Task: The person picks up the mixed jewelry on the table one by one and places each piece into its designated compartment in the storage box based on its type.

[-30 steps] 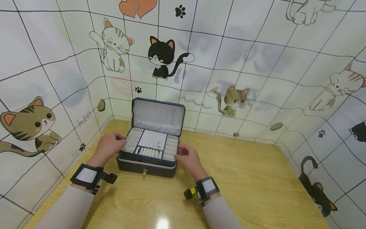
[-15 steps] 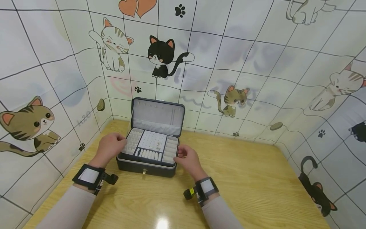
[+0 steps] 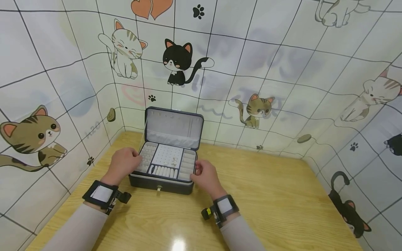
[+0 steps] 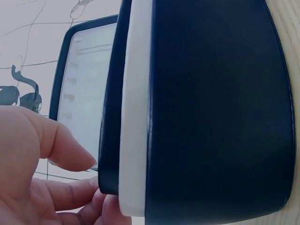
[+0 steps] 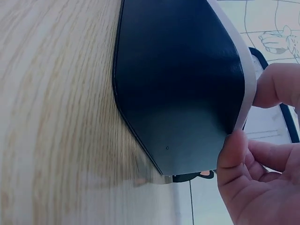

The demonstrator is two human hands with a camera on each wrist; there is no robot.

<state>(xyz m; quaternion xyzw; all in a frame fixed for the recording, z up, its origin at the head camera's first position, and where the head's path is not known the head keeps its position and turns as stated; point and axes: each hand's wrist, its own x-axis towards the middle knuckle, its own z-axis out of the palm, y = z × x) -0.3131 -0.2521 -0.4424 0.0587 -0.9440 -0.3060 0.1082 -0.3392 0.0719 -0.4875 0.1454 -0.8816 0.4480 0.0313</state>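
A dark navy jewelry box [image 3: 144,182] stands on the wooden table with its lid [image 3: 174,127] raised at the back. Its grey-white jewelry tray [image 3: 188,160] has small compartments, ring rolls and a perforated panel [image 3: 164,153] with several tiny earrings. My left hand [image 3: 124,162] holds the tray's left edge; in the left wrist view the tray's dark side [image 4: 110,140] stands slightly above the box's pale rim [image 4: 133,140]. At the front right corner my right hand [image 3: 207,176] grips the tray edge, its fingertips [image 5: 234,143] right at the pale rim.
Cat-printed cloth [image 3: 220,87] hangs behind the box and along both sides. The wooden table [image 3: 267,195] extends right and toward the front. A gold clasp [image 3: 159,188] sits on the box's front. Each wrist wears a strapped camera.
The jewelry tray has sunk from standing above the box to sitting almost level with its rim. Both hands have gone down with it, the left also shifting slightly right.
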